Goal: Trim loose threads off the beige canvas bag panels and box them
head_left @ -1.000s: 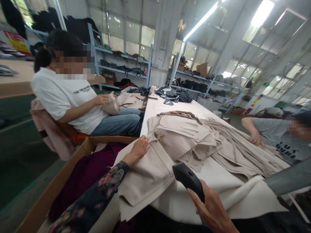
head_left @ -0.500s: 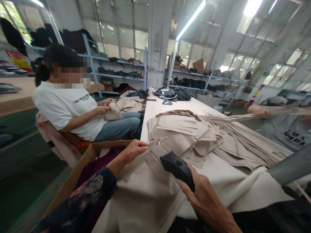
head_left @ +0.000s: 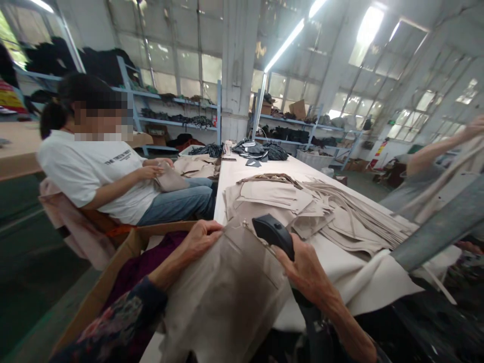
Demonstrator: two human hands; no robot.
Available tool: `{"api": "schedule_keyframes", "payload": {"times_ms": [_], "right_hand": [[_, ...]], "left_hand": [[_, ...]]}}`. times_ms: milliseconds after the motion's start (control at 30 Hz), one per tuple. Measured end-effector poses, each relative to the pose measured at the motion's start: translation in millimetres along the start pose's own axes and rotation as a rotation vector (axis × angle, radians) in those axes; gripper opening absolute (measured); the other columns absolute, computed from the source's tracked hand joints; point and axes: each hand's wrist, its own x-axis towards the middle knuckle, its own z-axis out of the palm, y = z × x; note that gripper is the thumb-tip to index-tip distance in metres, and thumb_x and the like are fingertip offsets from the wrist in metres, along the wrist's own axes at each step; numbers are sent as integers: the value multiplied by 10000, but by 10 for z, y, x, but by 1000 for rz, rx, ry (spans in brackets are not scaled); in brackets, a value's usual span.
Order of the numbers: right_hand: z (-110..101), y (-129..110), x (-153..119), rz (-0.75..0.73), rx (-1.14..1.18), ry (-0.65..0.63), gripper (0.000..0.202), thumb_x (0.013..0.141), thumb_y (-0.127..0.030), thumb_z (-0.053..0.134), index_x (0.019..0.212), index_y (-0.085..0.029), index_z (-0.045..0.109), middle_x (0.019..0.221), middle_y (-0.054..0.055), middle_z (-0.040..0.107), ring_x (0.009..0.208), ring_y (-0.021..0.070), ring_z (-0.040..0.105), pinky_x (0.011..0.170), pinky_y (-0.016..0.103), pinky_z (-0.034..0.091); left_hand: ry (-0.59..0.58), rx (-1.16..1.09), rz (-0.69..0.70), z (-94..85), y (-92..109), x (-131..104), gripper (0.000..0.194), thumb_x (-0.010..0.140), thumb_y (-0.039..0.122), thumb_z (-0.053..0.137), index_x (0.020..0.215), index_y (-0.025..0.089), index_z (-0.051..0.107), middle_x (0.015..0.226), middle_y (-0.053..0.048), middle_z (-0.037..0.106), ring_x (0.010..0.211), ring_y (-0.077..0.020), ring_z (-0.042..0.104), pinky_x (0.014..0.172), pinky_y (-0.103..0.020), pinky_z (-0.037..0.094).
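Note:
My left hand (head_left: 202, 239) pinches the top left corner of a beige fabric piece (head_left: 230, 287), which hangs down in front of me. In my right hand (head_left: 308, 264) is a black hand-held trimmer (head_left: 274, 232), its wide head pointing left at the top edge of the fabric. The fingers wrap around its body, and the thumb lies near the fabric's right edge. Whether the trimmer's head touches the fabric I cannot tell. Just beyond lies a pile of beige cut pieces (head_left: 264, 196) on the table (head_left: 234, 174).
A cardboard box (head_left: 126, 247) with purple cloth stands at my left. Beside it sits a person (head_left: 94, 176) handling beige fabric. Long beige strips (head_left: 351, 201) lie to the right, near a slanted grey metal post (head_left: 434, 222). Another person's arm (head_left: 446, 146) lifts strips behind it.
The fabric has been raised and spread toward me, and the trimmer has come up along its top edge. At right, the other person's arm has lifted higher. My view has shifted slightly right.

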Motion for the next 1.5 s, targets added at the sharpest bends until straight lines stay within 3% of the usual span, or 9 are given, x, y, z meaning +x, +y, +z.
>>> {"api": "schedule_keyframes", "payload": {"times_ms": [200,300,367,433,600,700,800,1000,1500], "right_hand": [[-272,207,-214,49,24,29,259,853,-401,452,917,-160,523,628,41,620,544,183,573,518,259,389],[-323,304,-334,97,26,35,257,847,-420,463,900,-175,518,593,20,608,530,179,572,522,259,404],[-341,374,-419,151,39,17,267,851,-435,456,910,-180,511,549,-3,585,493,172,562,499,254,404],[-350,446,-515,206,54,-5,280,859,-446,440,931,-184,504,527,-17,566,470,167,553,473,246,400],[-314,568,-744,241,11,-51,282,862,-444,434,933,-184,516,634,16,602,558,178,575,533,262,424],[-244,571,-814,218,27,-115,284,870,-421,429,972,-171,518,696,37,616,624,192,593,587,278,434],[-144,558,-825,197,46,-180,281,880,-391,415,1010,-161,511,763,61,631,703,210,609,624,289,437],[95,580,-784,165,9,-246,259,874,-351,426,1004,-141,504,771,84,634,731,234,613,656,313,432],[488,576,-581,134,-175,-338,221,870,-330,454,931,-123,502,710,96,632,643,230,600,569,280,362]], "left_hand": [[513,462,172,-796,558,427,272,760,161,430,837,104,685,781,-61,624,781,-205,566,761,-339,415],[679,743,349,-760,958,386,248,793,132,409,842,125,652,820,-50,558,835,-195,532,799,-334,398],[618,922,441,-472,1029,253,223,802,110,406,867,124,619,845,-57,531,818,-191,517,747,-316,414],[384,1003,489,-5,866,64,199,812,85,395,878,102,582,853,-84,521,780,-197,509,693,-312,429],[-213,970,542,1296,-51,-466,247,767,-21,408,914,100,567,860,-110,567,789,-220,528,694,-338,459],[-201,917,434,1648,-362,-648,261,757,-32,428,943,90,565,886,-123,577,817,-233,538,711,-355,472],[-87,702,392,1586,-426,-665,175,848,77,416,908,137,569,849,-82,568,798,-195,545,720,-311,480],[450,563,300,1176,-613,-531,239,846,127,455,1066,146,547,963,-99,538,902,-212,529,807,-345,474],[356,666,191,1234,-871,-443,369,822,119,437,1186,93,486,1135,-153,535,1086,-273,477,944,-431,404]]}}
